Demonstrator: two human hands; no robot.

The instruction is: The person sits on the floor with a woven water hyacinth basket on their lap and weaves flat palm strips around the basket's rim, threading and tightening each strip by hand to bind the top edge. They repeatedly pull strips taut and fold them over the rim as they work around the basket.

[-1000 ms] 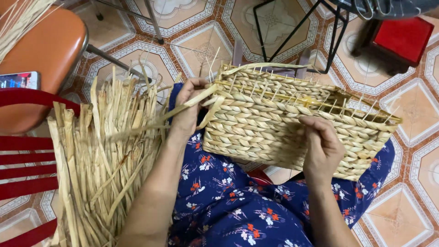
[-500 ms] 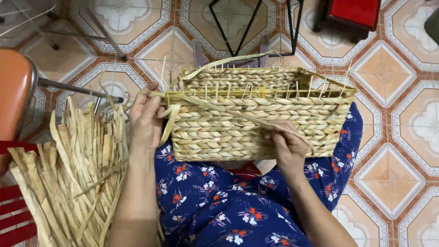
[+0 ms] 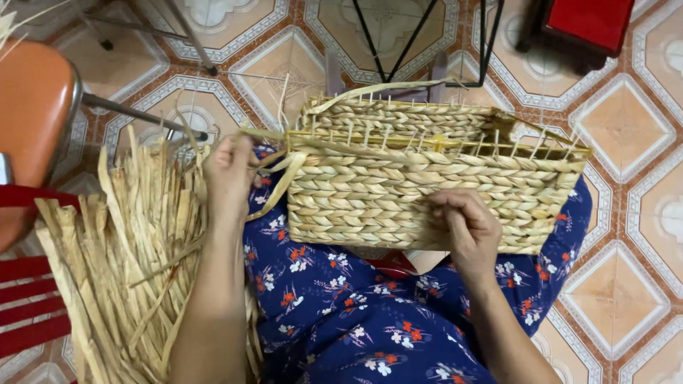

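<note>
Head view, looking straight down: a rectangular basket of braided pale straw over a thin yellow wire frame (image 3: 427, 192) lies tipped on its side across the person's lap, on blue trousers printed with small red and white flowers (image 3: 356, 320). The upper rim is unfinished, with bare frame prongs standing in a row above the last woven course.

The left hand (image 3: 229, 174) sits just off the basket's left end, its fingers closed around a flat pale straw strand (image 3: 281, 188) that loops from the fist down and back to the basket's corner. The right hand (image 3: 466, 227) rests against the woven side wall, fingers curled together and pressing on the braid; whether they pinch a strand end there is hidden by the knuckles.

To the left, touching the left forearm, a loose heap of dried flat straw strips (image 3: 121, 263) fans out over the red slatted chair (image 3: 28, 306). An orange seat on metal legs (image 3: 32, 121), a black wire stand (image 3: 427, 43) and a red stool (image 3: 590, 21) stand on the patterned tiled floor (image 3: 626, 142).

What looks risky: the strand appears dry and flat, so a sharp pull at the corner could crease or split it. The basket is only propped on the lap, and a tug from the left might slide it out from under the right hand. The exposed prongs could also snag the strand or prick a finger.
</note>
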